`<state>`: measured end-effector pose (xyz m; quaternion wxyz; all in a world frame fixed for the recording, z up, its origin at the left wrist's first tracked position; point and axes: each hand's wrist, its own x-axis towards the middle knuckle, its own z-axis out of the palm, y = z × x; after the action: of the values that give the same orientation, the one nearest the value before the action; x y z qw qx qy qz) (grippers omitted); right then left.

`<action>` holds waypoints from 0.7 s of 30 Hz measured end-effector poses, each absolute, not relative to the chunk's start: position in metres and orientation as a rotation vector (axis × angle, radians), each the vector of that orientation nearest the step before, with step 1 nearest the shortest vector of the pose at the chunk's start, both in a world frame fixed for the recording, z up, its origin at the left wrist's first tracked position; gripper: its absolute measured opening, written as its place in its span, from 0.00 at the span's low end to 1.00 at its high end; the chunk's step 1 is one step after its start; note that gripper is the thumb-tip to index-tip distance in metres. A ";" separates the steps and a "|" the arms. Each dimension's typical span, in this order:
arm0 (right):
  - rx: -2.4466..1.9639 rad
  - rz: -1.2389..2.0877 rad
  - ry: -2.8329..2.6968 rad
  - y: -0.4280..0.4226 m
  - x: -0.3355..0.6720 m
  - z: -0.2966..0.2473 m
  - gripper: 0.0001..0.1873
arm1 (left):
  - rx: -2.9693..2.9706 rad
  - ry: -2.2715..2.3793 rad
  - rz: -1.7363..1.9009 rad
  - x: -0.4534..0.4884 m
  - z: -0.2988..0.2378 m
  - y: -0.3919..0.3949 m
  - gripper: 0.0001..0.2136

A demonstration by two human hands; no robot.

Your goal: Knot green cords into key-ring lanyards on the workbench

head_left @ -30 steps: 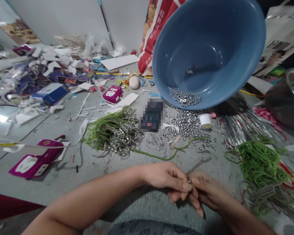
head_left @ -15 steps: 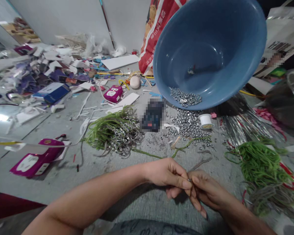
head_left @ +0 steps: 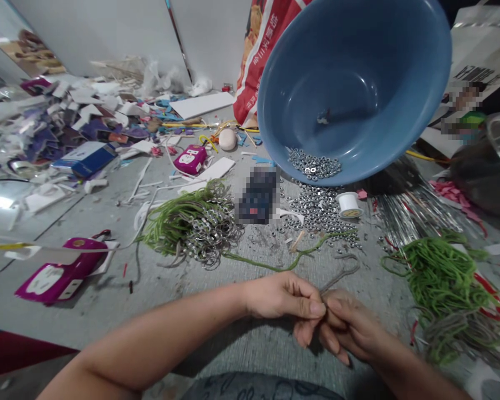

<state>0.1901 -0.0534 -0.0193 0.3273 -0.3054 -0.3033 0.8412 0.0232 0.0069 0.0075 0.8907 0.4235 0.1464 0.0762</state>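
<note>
My left hand (head_left: 294, 303) and my right hand (head_left: 350, 325) meet low in the middle of the view, fingertips together. A thin grey cord (head_left: 340, 272) runs out from between them and loops on the tabletop. The left thumb and forefinger pinch the cord. Against them, the right thumb and forefinger are closed too, on the cord as far as can be seen; the exact spot is hidden by the fingers. Just beyond lies a green cord (head_left: 291, 266). Small metal nuts (head_left: 323, 208) are scattered further off, in front of a tilted blue basin (head_left: 358, 111) that holds more of them.
Left of centre lies a bundle of green cords with metal rings (head_left: 191, 225), beside a blurred-out dark object (head_left: 258, 194). A white thread spool (head_left: 349, 205) stands by the nuts. Green and grey cords (head_left: 445, 278) pile at right. Magenta power strips (head_left: 62, 269) and scraps (head_left: 83, 122) cover the left.
The small shiny piece between my fingertips is now hidden. My fingers have shifted slightly and curled closer together; the grey cord stays in them.
</note>
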 end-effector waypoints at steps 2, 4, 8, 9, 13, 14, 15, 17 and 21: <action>-0.788 2.197 -0.839 -0.055 0.190 -0.020 0.31 | 0.873 0.303 0.138 0.023 0.007 0.006 0.23; -0.765 2.193 -0.892 -0.057 0.191 -0.022 0.32 | 0.871 0.292 0.113 0.022 0.006 0.006 0.23; -0.748 2.224 -0.927 -0.056 0.193 -0.025 0.32 | 0.873 0.286 0.088 0.021 0.004 0.007 0.23; -0.751 2.235 -0.910 -0.055 0.193 -0.025 0.31 | 0.868 0.295 0.090 0.021 0.003 0.007 0.23; -0.762 2.268 -0.815 -0.050 0.195 -0.024 0.28 | 0.860 0.291 0.095 0.020 0.001 0.009 0.23; -0.765 2.269 -0.795 -0.050 0.195 -0.024 0.28 | 0.858 0.285 0.097 0.020 0.001 0.010 0.24; -0.769 2.270 -0.778 -0.049 0.195 -0.024 0.28 | 0.853 0.281 0.097 0.020 0.001 0.010 0.24; -0.767 2.269 -0.755 -0.049 0.196 -0.023 0.28 | 0.838 0.293 0.107 0.019 0.002 0.011 0.23; -0.753 2.285 -0.739 -0.049 0.195 -0.023 0.27 | 0.831 0.357 0.126 0.019 0.000 0.009 0.21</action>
<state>0.1949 -0.0489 -0.0231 0.3075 -0.2847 -0.2794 0.8639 0.0195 0.0088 0.0002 0.8975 0.4013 0.1722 0.0611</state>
